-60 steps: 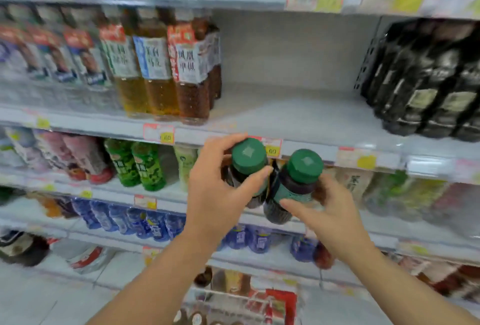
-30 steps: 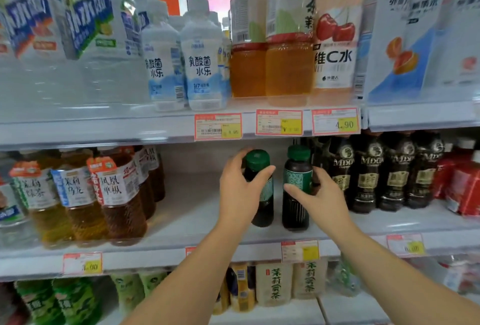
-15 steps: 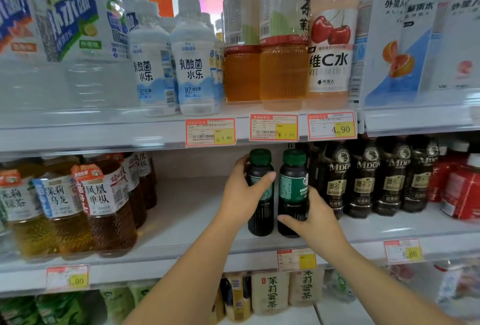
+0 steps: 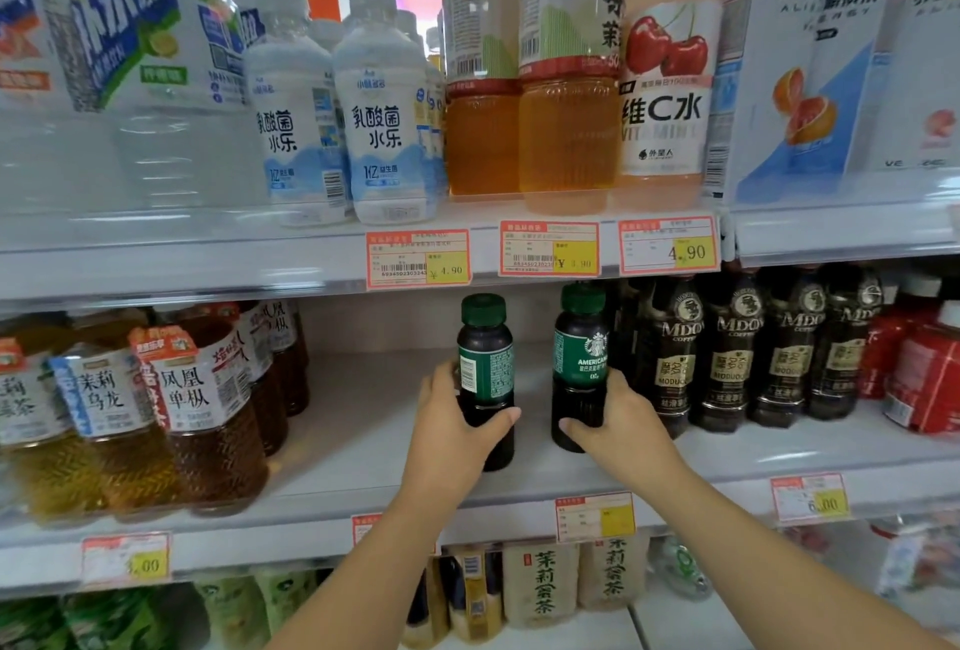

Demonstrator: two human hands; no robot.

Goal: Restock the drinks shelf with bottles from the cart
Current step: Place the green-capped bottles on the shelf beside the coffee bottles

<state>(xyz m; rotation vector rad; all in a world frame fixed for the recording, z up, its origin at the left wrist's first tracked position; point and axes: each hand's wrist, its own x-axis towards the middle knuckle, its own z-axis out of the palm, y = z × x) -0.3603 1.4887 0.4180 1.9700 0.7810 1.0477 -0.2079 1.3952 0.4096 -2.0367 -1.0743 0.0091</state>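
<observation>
left hand (image 4: 457,434) grips bottle (image 4: 485,353) beside gap (image 4: 363,415)

The Starbucks bottle (image 4: 579,369) is dark and glossy, its green plastic cap (image 4: 583,297) ridged. The shelf (image 4: 363,441) looks smooth and matt.

The green-labelled bottle (image 4: 579,363) reads AMERICAN, dark bottles (image 4: 737,353) MDO, a price tag (image 4: 668,247) 4.90.
</observation>
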